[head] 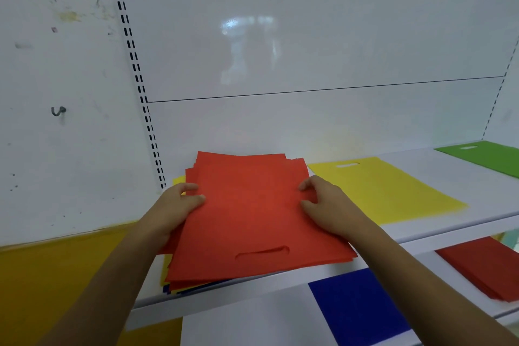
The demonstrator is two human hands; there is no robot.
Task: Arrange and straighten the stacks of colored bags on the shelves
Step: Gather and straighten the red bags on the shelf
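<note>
A fanned stack of red bags (252,213) lies on the white upper shelf (477,177), its handle slot toward me, over yellow and blue bags that peek out beneath at the front left. My left hand (177,205) grips the stack's left edge, thumb on top. My right hand (325,205) pinches its right edge with curled fingers. A yellow bag (384,191) lies flat to the right, and a green bag (488,157) lies at the far right.
On the lower shelf (252,320) lie a blue bag (359,303) and a dark red stack (483,270). A slotted upright (140,87) bounds the shelf bay on the left, next to a white wall with a hook (57,111) and a yellow band below.
</note>
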